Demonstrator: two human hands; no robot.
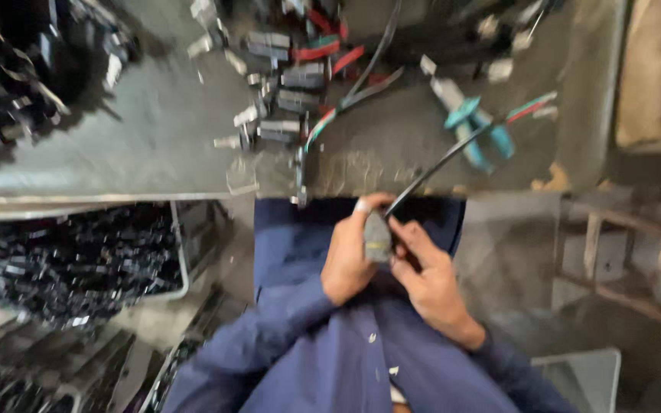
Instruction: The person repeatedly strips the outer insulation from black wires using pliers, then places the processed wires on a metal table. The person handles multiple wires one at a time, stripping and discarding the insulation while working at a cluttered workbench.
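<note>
Lying between both hands just below the counter's near edge, a small grey block-shaped part [377, 240] is held over the lap, against the blue shirt [330, 359]. Its long axis is seen to run roughly up and down in the view, the upper end pointing toward the counter. From that upper end a thin black cable [437, 166] is led away up and to the right, slanting over the counter edge toward a teal-handled tool [477, 128]. The part is gripped on its left side by the left hand [348, 256], fingers curled closed around it, a pale band being visible on one finger. The right hand [426, 279] is closed on the part's right side, its thumb and forefinger pinched near where the cable leaves; the picture is blurred, so finer contact cannot be told. Beyond the part, the grey counter [154, 153] is strewn with small grey connectors [288, 95] and red and green wires [330, 53]. A bare stretch of counter lies directly above the part, between the connectors and the tool. To the left of the part, a tray of dark pieces [70, 260] is seen below the counter edge; to the right, a wooden frame [613, 252].
</note>
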